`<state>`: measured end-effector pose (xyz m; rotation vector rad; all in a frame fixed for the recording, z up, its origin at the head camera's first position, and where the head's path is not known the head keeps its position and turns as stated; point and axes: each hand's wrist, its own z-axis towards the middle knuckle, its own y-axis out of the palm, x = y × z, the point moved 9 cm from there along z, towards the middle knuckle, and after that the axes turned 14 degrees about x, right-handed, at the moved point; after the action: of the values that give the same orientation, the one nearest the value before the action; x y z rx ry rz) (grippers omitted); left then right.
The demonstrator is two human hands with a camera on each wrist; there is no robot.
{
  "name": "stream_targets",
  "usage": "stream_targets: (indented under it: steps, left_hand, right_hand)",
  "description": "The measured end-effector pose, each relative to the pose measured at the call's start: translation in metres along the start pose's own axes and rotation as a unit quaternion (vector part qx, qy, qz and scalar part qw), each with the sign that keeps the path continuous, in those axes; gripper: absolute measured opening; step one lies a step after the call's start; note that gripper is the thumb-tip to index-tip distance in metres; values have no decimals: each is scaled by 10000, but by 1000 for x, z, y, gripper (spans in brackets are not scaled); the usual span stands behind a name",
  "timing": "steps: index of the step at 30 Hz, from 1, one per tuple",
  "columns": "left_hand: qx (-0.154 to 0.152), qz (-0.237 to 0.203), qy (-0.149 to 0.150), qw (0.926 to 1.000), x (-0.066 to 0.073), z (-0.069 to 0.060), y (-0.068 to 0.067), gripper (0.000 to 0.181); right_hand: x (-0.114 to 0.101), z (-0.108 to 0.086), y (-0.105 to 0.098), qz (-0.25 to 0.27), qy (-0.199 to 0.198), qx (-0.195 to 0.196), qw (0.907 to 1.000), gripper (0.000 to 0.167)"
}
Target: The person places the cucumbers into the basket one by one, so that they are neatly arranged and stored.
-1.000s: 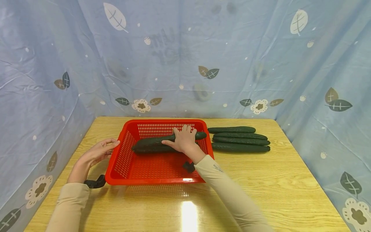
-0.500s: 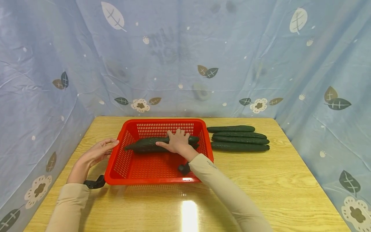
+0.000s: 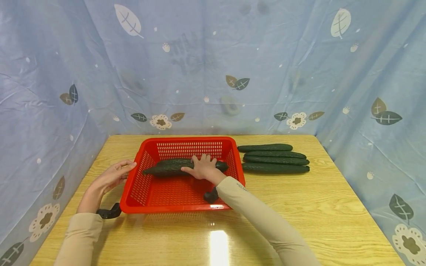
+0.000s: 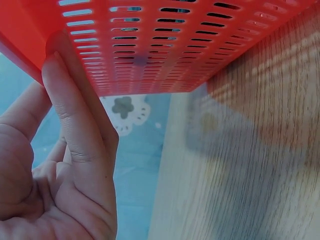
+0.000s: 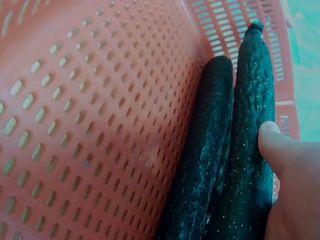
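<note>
My left hand (image 3: 114, 175) holds the left rim of the red plastic basket (image 3: 156, 209). In the left wrist view its fingers (image 4: 75, 110) lie against the basket's slotted wall under the rim. Inside the basket, my right hand (image 3: 203, 168) grips a long dark green cucumber (image 3: 166, 170) from above. The right wrist view shows its thumb (image 5: 272, 145) pressed on that cucumber's side, with the other fingers out of sight. Another cucumber (image 5: 200, 140) lies alongside it, along the far side of the basket floor. Whether more lie beneath is hidden.
Right of the basket, several cucumbers (image 3: 276, 169) lie in a rough row on the wooden table (image 3: 299, 207). A blue patterned curtain (image 3: 206, 66) rises behind the table and at both sides. Black wrist mounts (image 3: 110, 211) are strapped to the arms.
The right hand has moved left and down with the cucumber, lowering it beside the other in the basket. The left hand has stayed at the rim.
</note>
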<state>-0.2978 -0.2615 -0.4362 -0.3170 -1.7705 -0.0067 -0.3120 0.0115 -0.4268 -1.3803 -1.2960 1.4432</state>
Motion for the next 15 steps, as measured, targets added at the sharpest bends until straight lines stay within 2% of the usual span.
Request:
stream_targets:
  steps: [7,15]
  left_hand:
    - [-51,-137,-16,9999,0,1,2,16]
    - [-69,-63,5,10000,0,1,0,16]
  right_hand:
    - [1,-3,-1,-189,-67,-49,9998,58]
    - [0,-4,-2,-352,-111,-103,9993,59]
